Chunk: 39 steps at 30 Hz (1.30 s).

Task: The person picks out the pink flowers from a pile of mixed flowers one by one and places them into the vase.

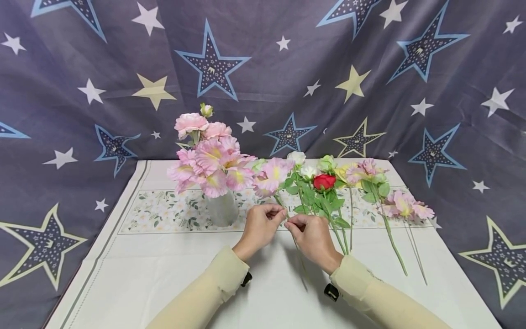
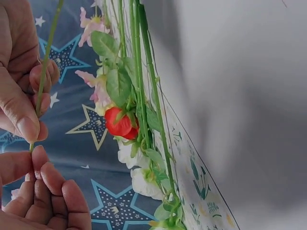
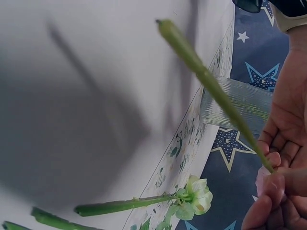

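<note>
My left hand (image 1: 263,224) and right hand (image 1: 313,235) meet over the middle of the table, each pinching the green stem (image 2: 46,62) of one artificial flower between thumb and fingertips. Its ruffled pink blossom (image 1: 273,176) with a yellow centre points away, just beyond my left hand. Toward the right wrist camera runs the bare cut end of the stem (image 3: 206,79). Left of my hands stands a ribbed clear vase (image 1: 222,211), filled with ruffled pink flowers (image 1: 213,160), pale pink blooms (image 1: 191,124) and a small bud (image 1: 207,110).
Right of my hands lie a red rose (image 1: 324,182), white roses (image 1: 309,172), a pale green rose (image 1: 327,162) and more pink flowers (image 1: 402,205), stems toward me. A floral runner (image 1: 164,210) crosses the white table (image 1: 135,274). Behind hangs a star-patterned curtain (image 1: 263,91).
</note>
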Tool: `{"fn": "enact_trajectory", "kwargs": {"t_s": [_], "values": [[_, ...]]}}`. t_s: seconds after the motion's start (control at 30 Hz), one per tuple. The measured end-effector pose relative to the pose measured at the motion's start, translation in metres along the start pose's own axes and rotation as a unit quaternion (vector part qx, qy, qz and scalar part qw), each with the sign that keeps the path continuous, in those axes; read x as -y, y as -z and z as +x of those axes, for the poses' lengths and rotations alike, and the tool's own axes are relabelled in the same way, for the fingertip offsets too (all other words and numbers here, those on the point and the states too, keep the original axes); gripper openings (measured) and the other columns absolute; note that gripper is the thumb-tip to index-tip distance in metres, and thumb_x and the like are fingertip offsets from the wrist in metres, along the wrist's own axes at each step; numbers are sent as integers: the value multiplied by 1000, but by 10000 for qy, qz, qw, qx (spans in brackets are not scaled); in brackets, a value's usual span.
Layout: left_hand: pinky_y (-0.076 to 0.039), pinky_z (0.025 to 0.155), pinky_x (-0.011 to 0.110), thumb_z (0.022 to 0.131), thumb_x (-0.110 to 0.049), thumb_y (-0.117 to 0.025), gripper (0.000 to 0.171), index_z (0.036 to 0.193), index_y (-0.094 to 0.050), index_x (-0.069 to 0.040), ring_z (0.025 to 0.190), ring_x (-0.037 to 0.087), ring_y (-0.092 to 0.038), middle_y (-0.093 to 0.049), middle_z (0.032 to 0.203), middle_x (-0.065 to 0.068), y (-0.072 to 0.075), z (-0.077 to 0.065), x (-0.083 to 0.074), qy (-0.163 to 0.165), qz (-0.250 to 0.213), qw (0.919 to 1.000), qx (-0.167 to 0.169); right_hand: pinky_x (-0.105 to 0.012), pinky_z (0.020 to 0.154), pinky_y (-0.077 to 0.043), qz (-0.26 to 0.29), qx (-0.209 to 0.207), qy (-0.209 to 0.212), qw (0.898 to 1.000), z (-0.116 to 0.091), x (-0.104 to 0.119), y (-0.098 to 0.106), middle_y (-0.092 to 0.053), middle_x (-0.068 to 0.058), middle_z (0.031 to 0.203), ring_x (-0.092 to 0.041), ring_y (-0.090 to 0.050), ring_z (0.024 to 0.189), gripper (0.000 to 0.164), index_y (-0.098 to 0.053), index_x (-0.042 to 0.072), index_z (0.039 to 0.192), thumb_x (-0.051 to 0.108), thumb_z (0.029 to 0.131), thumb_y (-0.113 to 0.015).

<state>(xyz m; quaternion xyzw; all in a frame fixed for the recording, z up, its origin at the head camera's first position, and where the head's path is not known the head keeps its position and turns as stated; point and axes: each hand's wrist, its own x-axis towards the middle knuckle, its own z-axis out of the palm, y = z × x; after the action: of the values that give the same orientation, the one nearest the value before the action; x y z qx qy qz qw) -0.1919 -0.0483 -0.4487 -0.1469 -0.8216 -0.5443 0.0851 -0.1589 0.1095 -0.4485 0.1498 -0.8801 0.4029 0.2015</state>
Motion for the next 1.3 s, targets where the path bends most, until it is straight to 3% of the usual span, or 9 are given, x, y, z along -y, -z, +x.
{"fn": "enact_trajectory", "kwargs": {"t_s": [0.3,0.53,0.83,1.07,1.3], "values": [[-54,64,23,95,-12,-74,9,90,-79,-6,68,8,-64,-73,78,0,-1,1,-1,130,-59,9999,-51,-21,53,-53,73,71,-89,9999,-3,-4,3,-76,-1,75,-4,-66,59,4,-81,6,88,9,86,-83],[-52,60,22,93,-10,-75,8,89,-79,-4,64,6,-62,-73,77,2,1,4,-1,-188,182,9995,-184,-25,54,-52,438,161,-452,9979,-3,-10,15,-71,5,72,-5,-62,60,10,-80,7,92,9,86,-72],[-51,59,23,92,-8,-75,7,86,-78,-7,64,9,-63,-71,73,0,4,8,-8,-975,823,9909,-425,-25,56,-54,407,-77,-622,9972,3,-20,24,-73,0,73,-9,-65,60,12,-80,5,92,8,86,-71],[-55,60,30,91,-4,-73,8,85,-79,-5,64,15,-65,-74,76,4,16,16,-21,-1802,1028,9753,-753,-26,56,-55,580,-93,-606,9964,6,-21,27,-72,1,73,-10,-65,60,11,-80,5,91,8,87,-71],[-53,66,35,90,-1,-74,5,86,-75,-3,65,18,-65,-72,75,5,34,25,-37,-2314,1016,9605,-1166,-26,57,-55,601,-141,-688,9957,6,-22,29,-73,2,73,-10,-65,60,11,-80,5,91,10,87,-71]]}}
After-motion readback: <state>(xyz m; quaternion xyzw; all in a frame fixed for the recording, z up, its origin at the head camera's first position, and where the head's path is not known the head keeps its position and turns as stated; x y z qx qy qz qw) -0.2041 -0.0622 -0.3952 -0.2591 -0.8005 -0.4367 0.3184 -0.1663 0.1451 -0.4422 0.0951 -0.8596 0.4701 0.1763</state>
